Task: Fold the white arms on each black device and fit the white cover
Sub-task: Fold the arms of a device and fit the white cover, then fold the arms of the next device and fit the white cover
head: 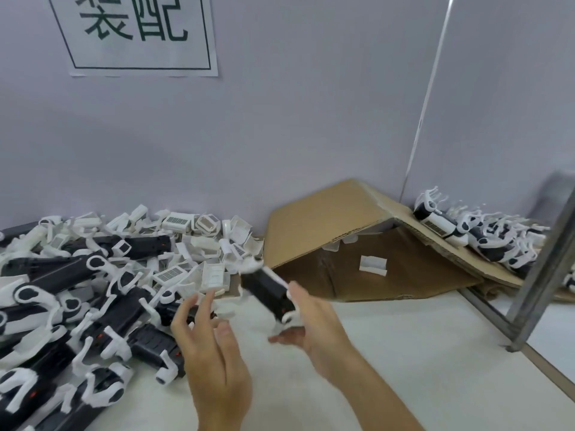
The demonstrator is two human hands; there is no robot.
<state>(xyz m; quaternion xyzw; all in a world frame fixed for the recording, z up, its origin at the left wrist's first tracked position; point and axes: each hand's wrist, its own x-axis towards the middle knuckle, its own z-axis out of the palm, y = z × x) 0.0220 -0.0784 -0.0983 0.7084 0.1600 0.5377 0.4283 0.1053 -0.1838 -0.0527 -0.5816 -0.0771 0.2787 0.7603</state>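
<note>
The right hand (314, 318) grips a black device (269, 292) near the middle of the scene, holding it tilted above the pale surface (389, 353), its far end pointing toward the pile on the left. The frame is smeared by motion there, so whether its white arms are already folded flat or a cover sits along its upper edge is hard to say; a white strip does show along that edge. The left hand (205, 346) hangs just beside it, fingers loosely spread and holding nothing, apart from the device. To the left lies a large heap of unfinished devices (77, 306) with their white arms sticking out at all angles, and behind that heap, against the wall, a scatter of loose white covers (199, 241), several bearing barcode labels. At the far right, on a flattened flap of a cardboard box (357, 231), a smaller pile of devices with white covers fitted (485, 237) appears to be the finished lot. Judging by the two piles, only a modest share of the work is done: the left heap is clearly the bigger one, and the piece in hand is probably either on its way to the finished pile or just picked up for folding.
</note>
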